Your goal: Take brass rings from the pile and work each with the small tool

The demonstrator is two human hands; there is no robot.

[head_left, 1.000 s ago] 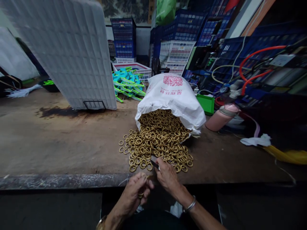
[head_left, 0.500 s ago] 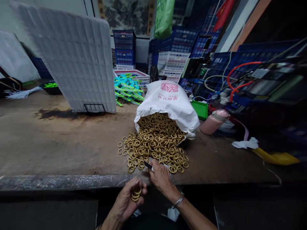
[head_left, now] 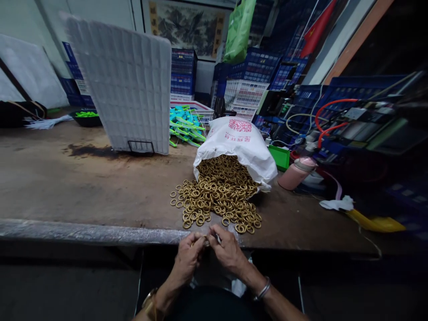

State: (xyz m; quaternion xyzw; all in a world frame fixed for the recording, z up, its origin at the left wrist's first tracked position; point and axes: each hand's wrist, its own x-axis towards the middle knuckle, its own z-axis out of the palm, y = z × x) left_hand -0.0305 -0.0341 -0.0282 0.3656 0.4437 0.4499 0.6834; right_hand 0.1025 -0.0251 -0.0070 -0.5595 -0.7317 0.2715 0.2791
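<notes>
In front of the table edge, my left hand (head_left: 190,254) is closed around gold-coloured rings, with one ring (head_left: 206,241) showing at its fingertips. My right hand (head_left: 227,249) meets it there, its thumb and fingers closed close to that ring. The small dark-bladed knife seen earlier in my right hand is now mostly hidden by the fingers. Beyond both hands lies a heap of gold-coloured rings (head_left: 214,200), spilling from the mouth of a white woven sack (head_left: 234,142) that lies on its side.
The brown table (head_left: 100,191) has a plastic-wrapped front edge. A white ribbed panel (head_left: 130,89) stands at the left, with green and blue plastic pieces (head_left: 185,125) behind it. To the sack's right are a green tray (head_left: 280,156) and a pink bottle (head_left: 297,173). Crates (head_left: 247,96) stand behind.
My right hand has come back from the near edge of the ring heap to my left hand. My left hand has turned and closed more over its rings. The knife blade no longer shows clearly.
</notes>
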